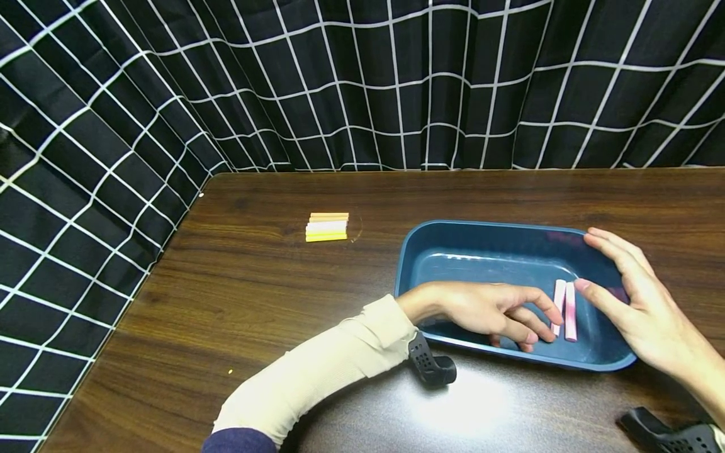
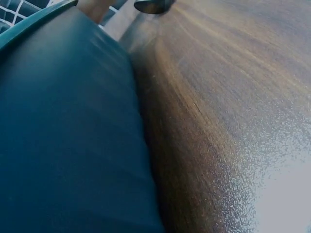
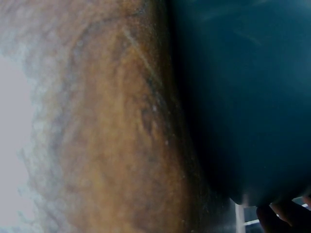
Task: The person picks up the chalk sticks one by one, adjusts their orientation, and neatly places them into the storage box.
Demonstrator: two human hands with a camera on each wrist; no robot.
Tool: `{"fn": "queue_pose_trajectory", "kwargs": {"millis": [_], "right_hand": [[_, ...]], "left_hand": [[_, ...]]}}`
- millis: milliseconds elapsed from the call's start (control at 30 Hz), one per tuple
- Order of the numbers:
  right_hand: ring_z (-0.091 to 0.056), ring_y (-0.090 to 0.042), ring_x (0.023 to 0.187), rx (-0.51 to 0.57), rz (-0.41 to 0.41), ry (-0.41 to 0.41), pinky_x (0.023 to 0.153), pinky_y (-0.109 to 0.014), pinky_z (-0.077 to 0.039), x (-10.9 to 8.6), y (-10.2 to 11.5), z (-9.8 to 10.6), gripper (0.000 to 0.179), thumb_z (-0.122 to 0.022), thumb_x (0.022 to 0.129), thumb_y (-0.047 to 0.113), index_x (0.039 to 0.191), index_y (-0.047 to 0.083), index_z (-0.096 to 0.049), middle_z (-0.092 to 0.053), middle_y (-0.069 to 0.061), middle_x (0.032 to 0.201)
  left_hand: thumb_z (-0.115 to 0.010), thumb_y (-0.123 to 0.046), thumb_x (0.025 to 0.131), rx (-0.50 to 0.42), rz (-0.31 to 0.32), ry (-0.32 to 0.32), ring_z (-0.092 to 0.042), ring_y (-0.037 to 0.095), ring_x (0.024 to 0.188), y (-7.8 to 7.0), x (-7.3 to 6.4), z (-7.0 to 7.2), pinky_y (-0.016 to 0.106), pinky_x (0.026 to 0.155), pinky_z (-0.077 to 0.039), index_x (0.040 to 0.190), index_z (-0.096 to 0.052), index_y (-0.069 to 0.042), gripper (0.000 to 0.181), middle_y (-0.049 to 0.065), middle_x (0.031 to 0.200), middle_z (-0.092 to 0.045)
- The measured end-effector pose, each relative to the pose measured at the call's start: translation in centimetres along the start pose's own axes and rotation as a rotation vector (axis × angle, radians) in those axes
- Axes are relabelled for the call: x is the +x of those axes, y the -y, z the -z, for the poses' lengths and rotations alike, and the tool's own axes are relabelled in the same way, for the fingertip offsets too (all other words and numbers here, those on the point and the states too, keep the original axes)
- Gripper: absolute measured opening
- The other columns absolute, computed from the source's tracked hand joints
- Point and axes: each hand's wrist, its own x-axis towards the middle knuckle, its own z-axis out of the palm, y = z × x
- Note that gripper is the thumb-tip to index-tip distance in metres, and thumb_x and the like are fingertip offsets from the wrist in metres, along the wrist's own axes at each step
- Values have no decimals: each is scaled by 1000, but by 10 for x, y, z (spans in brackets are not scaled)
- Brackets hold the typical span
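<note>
Two pink chalk sticks lie side by side in the right part of a blue plastic bin. My left hand reaches over the near rim into the bin. Its fingers are loosely bent, and the index fingertip overlaps the left chalk stick. Across the bin's right end extends my right hand, its thumb inside near the tops of the sticks and its straight fingers along the far right rim. In the right wrist view, dark fingers show by the bin's end. The left wrist view shows mostly the bin's outer wall.
Left of the bin, a row of orange, white and yellow chalk sticks lies on the brown wooden table. A black curtain with a white grid hangs behind and at the left. A tiny yellow crumb lies at front left.
</note>
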Motion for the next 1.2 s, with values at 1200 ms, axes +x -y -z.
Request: {"fn": "queue_pose_trajectory", "kwargs": {"millis": [1200], "right_hand": [[-24, 18, 134, 24, 60, -50, 106, 2, -12, 1, -1, -2, 62, -60, 88, -9, 146, -3, -40, -29, 31, 147]], "left_hand": [[-65, 4, 91, 159, -396, -483, -70, 16, 101, 1, -115, 58, 30, 92, -55, 128, -58, 2, 37, 17, 114, -70]]}}
